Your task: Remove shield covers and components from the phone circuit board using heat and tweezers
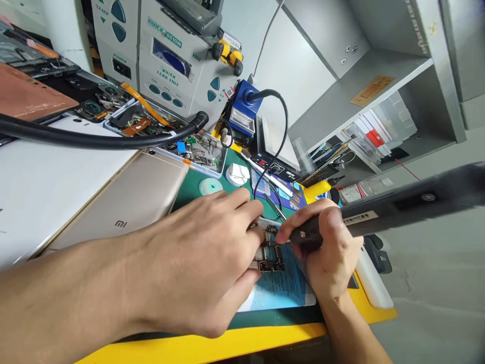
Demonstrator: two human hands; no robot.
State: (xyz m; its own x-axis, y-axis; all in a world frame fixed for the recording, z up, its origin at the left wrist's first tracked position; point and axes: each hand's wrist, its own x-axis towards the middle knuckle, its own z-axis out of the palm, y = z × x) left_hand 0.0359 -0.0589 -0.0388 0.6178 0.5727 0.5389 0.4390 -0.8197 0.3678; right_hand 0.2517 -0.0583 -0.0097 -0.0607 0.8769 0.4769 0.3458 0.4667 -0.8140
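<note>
A small circuit board [272, 265] lies on a light blue sheet [284, 293] in the middle. My left hand [215, 253] reaches over from the left, its fingers closed on the board's left edge. Wrapped round a dark handheld tool [379, 210] is my right hand [329, 247], just right of the board. The tool's thin tip points left at the board's right side. My left fingers cover the board's left part.
A gold phone back [125, 202] and a tray of parts [222, 167] lie at left. Behind stand a grey station [166, 60] with a black hose [113, 139], a blue device [244, 108] and a black-fronted box [265, 162]. Shelves [379, 76] rise at right.
</note>
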